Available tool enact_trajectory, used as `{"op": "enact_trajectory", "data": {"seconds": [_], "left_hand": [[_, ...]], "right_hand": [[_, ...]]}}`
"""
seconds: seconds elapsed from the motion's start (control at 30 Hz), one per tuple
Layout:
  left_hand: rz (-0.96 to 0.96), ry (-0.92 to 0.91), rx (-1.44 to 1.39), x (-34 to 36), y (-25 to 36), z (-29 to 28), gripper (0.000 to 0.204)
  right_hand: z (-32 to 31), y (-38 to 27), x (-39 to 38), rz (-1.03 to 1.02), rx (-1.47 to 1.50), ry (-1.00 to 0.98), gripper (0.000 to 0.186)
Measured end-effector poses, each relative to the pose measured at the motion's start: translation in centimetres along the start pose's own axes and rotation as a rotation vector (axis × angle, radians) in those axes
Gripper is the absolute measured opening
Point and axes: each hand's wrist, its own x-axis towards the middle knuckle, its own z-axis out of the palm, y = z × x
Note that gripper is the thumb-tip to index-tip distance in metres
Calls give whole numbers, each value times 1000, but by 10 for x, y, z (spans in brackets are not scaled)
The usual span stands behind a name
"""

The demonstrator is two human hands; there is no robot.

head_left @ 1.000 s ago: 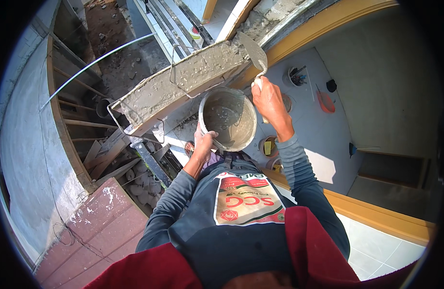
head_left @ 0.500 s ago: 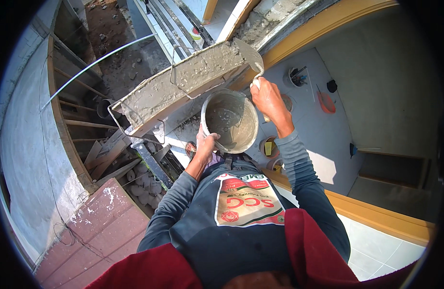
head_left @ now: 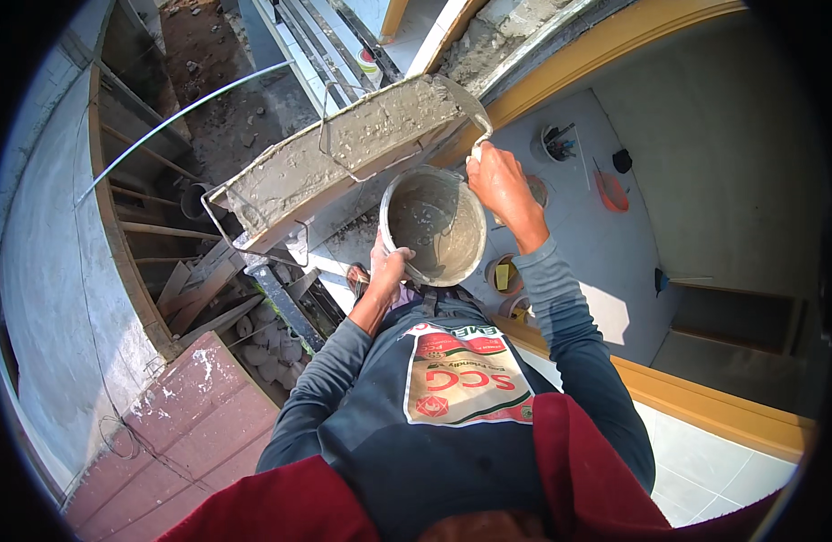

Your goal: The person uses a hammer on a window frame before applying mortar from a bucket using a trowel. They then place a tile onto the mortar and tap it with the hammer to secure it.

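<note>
My left hand is closed on the near left rim of a round bucket in front of my body. Wet grey mortar coats its inside and lies at the bottom. Above the bucket's right side, my right hand grips the handle of a trowel. The trowel's blade rests against the right end of a long narrow beam topped with rough wet mortar. Bent metal rod clamps straddle this beam and its side board. My fingers hide most of the trowel's handle.
A yellow-orange frame curves past on the right. Below it, a tiled floor holds a tool bucket, an orange basin and a small tub. Loose boards lie lower left, near reddish roofing. A pale pipe arcs at left.
My right hand has shifted slightly up and left, and the trowel blade has tilted to show more edge-on. The bucket in my left hand has moved a little to the right.
</note>
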Motion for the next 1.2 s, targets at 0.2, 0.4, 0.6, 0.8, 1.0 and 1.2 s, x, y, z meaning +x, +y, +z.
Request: {"op": "enact_trajectory", "data": {"seconds": [0.2, 0.4, 0.6, 0.8, 1.0, 1.2], "left_hand": [[-25, 32, -13, -2, -8, -4, 74], [12, 33, -68, -6, -6, -3, 75], [-27, 40, -20, -6, -11, -8, 77], [41, 38, -62, -5, -17, -10, 81], [46, 31, 1, -4, -17, -9, 77], [0, 31, -4, -12, -16, -11, 78]], "right_hand": [[-10, -3, -5, -77, 3, 5, 26], [-5, -1, -13, -91, -63, 18, 30], [-20, 0, -2, -144, 4, -42, 33], [-47, -1, 6, 305, 676, -394, 34], [-29, 22, 19, 396, 942, -625, 36], [-30, 31, 18, 456, 1132, -578, 35]]}}
